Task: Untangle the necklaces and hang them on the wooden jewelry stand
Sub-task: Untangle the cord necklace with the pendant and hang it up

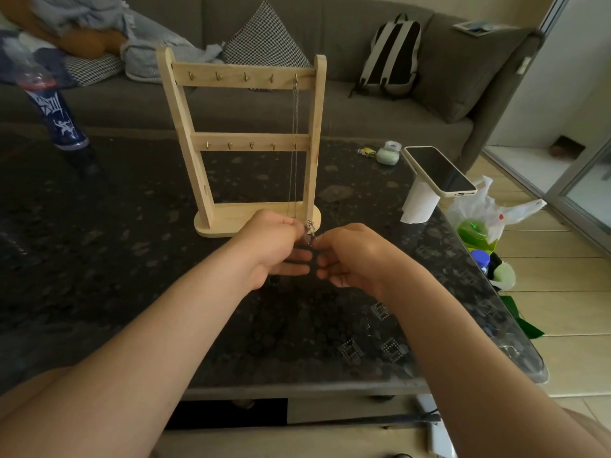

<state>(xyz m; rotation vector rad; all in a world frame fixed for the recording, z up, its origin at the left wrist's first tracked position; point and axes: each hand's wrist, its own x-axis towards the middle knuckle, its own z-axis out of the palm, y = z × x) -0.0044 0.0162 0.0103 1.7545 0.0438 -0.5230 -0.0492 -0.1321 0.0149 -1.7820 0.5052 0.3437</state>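
Just in front of the wooden jewelry stand [238, 142], low over the dark table [132, 259], the left hand [277, 246] and right hand [350, 256] meet fingertip to fingertip. Each grip is pinched on the small knot of tangled necklaces [310, 230] held between them. Behind, one thin chain [295, 143] hangs from the top bar's rightmost hook down toward the stand's base.
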